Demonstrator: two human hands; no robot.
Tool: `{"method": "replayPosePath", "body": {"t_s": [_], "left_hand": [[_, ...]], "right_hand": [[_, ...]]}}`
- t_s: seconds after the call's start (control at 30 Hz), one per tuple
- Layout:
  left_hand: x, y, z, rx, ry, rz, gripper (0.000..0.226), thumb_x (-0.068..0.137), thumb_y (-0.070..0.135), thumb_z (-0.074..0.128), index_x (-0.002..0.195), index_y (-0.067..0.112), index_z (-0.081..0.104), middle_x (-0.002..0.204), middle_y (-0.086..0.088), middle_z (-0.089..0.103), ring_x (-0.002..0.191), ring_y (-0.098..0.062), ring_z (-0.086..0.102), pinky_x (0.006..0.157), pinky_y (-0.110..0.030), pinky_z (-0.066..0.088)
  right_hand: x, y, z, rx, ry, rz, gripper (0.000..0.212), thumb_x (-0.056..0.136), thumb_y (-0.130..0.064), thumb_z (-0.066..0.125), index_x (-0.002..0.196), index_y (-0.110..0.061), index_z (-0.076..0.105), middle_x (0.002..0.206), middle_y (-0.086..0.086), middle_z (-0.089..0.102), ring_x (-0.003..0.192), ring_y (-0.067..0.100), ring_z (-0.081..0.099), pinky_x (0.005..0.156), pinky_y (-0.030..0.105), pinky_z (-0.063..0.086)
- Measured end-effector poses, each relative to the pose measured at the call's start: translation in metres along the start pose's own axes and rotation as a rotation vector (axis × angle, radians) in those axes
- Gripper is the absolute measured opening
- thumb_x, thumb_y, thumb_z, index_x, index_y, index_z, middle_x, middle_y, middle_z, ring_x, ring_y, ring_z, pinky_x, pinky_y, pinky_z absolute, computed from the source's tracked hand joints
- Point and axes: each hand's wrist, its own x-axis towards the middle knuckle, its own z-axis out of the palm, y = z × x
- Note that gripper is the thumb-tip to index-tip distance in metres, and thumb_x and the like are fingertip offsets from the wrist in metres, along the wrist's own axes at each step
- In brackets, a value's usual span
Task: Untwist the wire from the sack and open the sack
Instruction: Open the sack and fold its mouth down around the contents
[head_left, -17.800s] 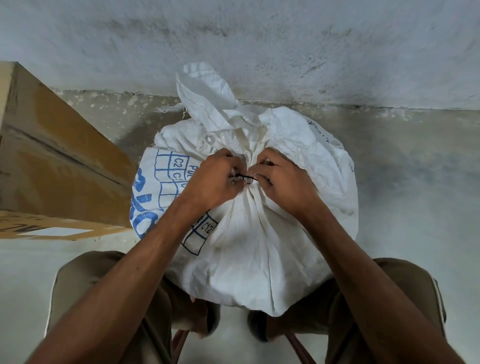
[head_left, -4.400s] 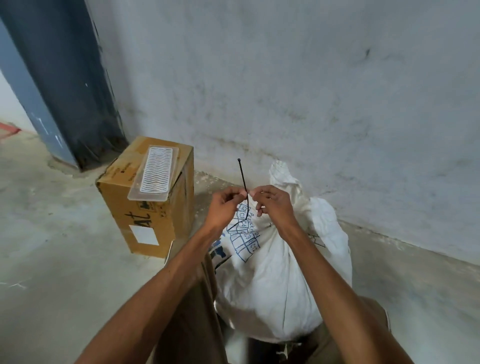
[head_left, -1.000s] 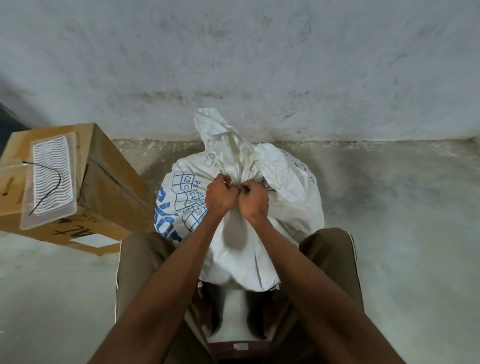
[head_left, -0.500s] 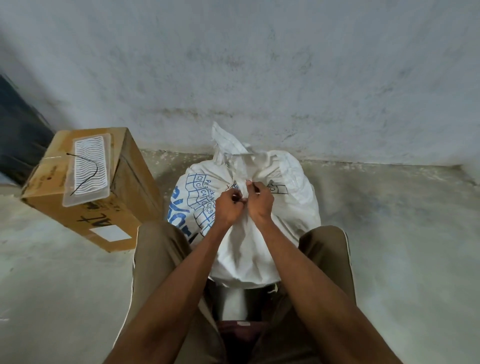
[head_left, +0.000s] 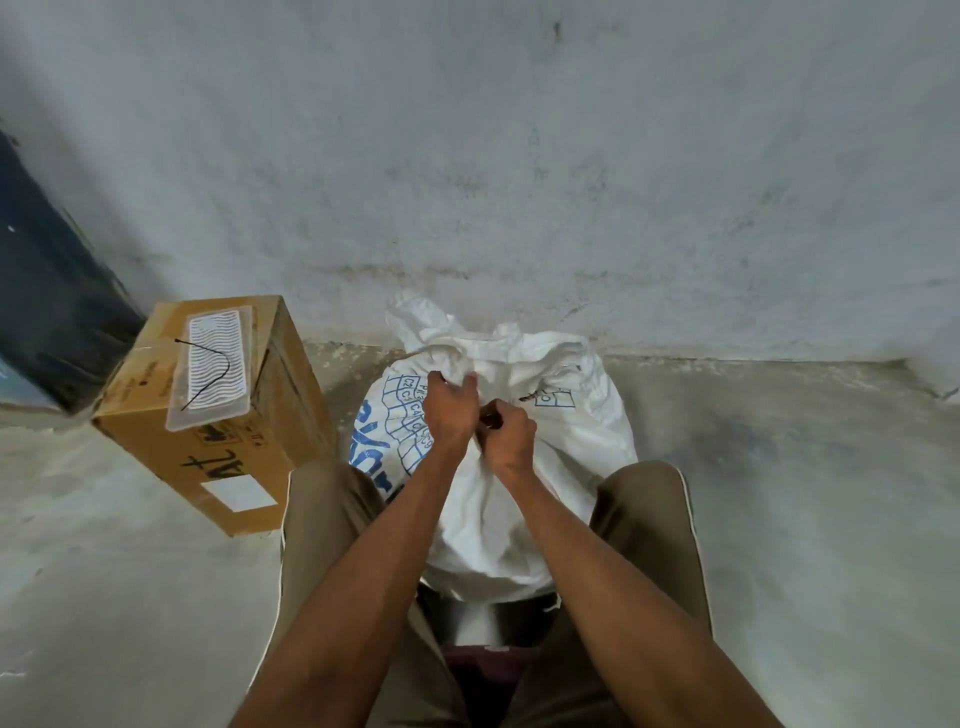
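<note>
A white woven sack (head_left: 582, 436) with blue print stands on the floor between my knees, against the wall. Its gathered top (head_left: 483, 348) is loosened and spreading. My left hand (head_left: 449, 410) grips the sack's cloth near the top on the left side. My right hand (head_left: 506, 434) grips a fold of cloth just below and right of it. The thin black wire (head_left: 205, 376), bent in a loop, lies on a clear plastic lid on top of the cardboard box, apart from the sack.
A brown cardboard box (head_left: 228, 462) stands on the floor left of the sack, with a clear plastic lid (head_left: 213, 364) on top. A dark pillar (head_left: 47, 301) rises at far left. A grey wall (head_left: 519, 156) stands right behind the sack.
The wire went from the sack's neck into my hands and now lies on the box. In the last second my hands have drawn apart and the sack's top has spread wider.
</note>
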Motion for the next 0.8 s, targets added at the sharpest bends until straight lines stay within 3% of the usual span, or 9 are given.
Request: {"method": "replayPosePath", "body": {"t_s": [0.07, 0.13, 0.23, 0.33, 0.47, 0.57, 0.67, 0.73, 0.8], "left_hand": [[-0.003, -0.007, -0.003, -0.034, 0.031, -0.032, 0.036, 0.089, 0.034, 0.066, 0.111, 0.005, 0.06, 0.099, -0.012, 0.069, 0.098, -0.033, 0.065, 0.091, -0.045, 0.052], [-0.012, -0.012, -0.011, -0.089, -0.007, -0.024, 0.026, 0.091, 0.027, 0.067, 0.103, 0.005, 0.06, 0.087, -0.008, 0.066, 0.087, -0.028, 0.064, 0.082, -0.038, 0.051], [-0.029, -0.021, -0.024, -0.052, -0.106, 0.06, 0.015, 0.09, 0.022, 0.07, 0.089, 0.009, 0.061, 0.072, 0.0, 0.062, 0.07, -0.02, 0.059, 0.068, -0.032, 0.047], [-0.046, -0.036, -0.028, 0.013, -0.182, 0.119, 0.017, 0.086, 0.018, 0.071, 0.1, 0.009, 0.069, 0.091, -0.006, 0.074, 0.087, -0.024, 0.069, 0.076, -0.035, 0.053], [-0.073, -0.039, -0.031, -0.312, -0.328, -0.019, 0.034, 0.08, -0.007, 0.054, 0.11, 0.006, 0.065, 0.092, -0.007, 0.075, 0.081, -0.024, 0.071, 0.072, -0.036, 0.059], [-0.078, -0.033, -0.037, -0.719, -0.154, -0.218, 0.026, 0.076, -0.006, 0.047, 0.098, 0.003, 0.058, 0.094, -0.012, 0.067, 0.086, -0.028, 0.064, 0.07, -0.033, 0.054], [-0.063, -0.025, -0.04, -0.875, 0.062, -0.262, 0.024, 0.089, 0.025, 0.05, 0.109, 0.012, 0.055, 0.108, -0.01, 0.062, 0.089, -0.023, 0.061, 0.071, -0.032, 0.05], [-0.053, -0.013, -0.042, -0.766, 0.122, -0.258, 0.049, 0.087, 0.04, 0.062, 0.129, 0.018, 0.049, 0.118, -0.005, 0.056, 0.099, -0.024, 0.059, 0.083, -0.037, 0.051], [-0.044, -0.006, -0.04, -0.42, 0.207, -0.223, 0.073, 0.08, 0.033, 0.075, 0.138, 0.02, 0.033, 0.128, -0.009, 0.042, 0.109, -0.032, 0.052, 0.094, -0.043, 0.049]], "right_hand": [[-0.005, 0.0, -0.006, 0.04, -0.061, 0.066, 0.015, 0.078, 0.0, 0.067, 0.085, -0.008, 0.077, 0.074, -0.002, 0.071, 0.067, 0.011, 0.064, 0.057, 0.004, 0.043], [-0.007, -0.001, -0.017, 0.219, -0.06, 0.173, 0.02, 0.082, -0.005, 0.06, 0.09, -0.006, 0.078, 0.085, 0.006, 0.077, 0.074, 0.017, 0.069, 0.065, 0.015, 0.052], [-0.006, -0.008, -0.031, 0.579, 0.042, 0.341, 0.044, 0.097, -0.043, 0.056, 0.099, -0.003, 0.074, 0.089, 0.013, 0.077, 0.069, 0.023, 0.068, 0.055, 0.027, 0.05], [-0.007, -0.016, -0.036, 0.591, 0.07, 0.386, 0.055, 0.091, -0.074, 0.051, 0.096, -0.022, 0.07, 0.09, 0.005, 0.077, 0.074, 0.024, 0.073, 0.055, 0.031, 0.054], [-0.014, -0.018, -0.031, 0.495, 0.191, 0.427, 0.025, 0.086, -0.04, 0.069, 0.094, -0.017, 0.063, 0.097, 0.006, 0.072, 0.089, 0.031, 0.072, 0.084, 0.05, 0.061], [-0.014, -0.013, -0.031, 0.47, 0.194, 0.46, 0.038, 0.072, -0.043, 0.067, 0.096, -0.015, 0.06, 0.098, 0.011, 0.072, 0.087, 0.032, 0.073, 0.081, 0.054, 0.062], [0.0, 0.019, -0.018, 0.435, 0.135, 0.46, 0.053, 0.065, -0.048, 0.07, 0.103, -0.012, 0.062, 0.098, 0.011, 0.074, 0.084, 0.031, 0.074, 0.079, 0.053, 0.063], [-0.017, 0.007, -0.019, 0.405, 0.133, 0.493, 0.054, 0.065, -0.05, 0.072, 0.103, -0.012, 0.062, 0.097, 0.01, 0.075, 0.08, 0.029, 0.074, 0.072, 0.045, 0.064], [-0.03, -0.001, -0.02, 0.378, 0.118, 0.521, 0.044, 0.077, -0.044, 0.074, 0.103, -0.011, 0.061, 0.091, 0.008, 0.075, 0.071, 0.026, 0.074, 0.053, 0.033, 0.056]]}}
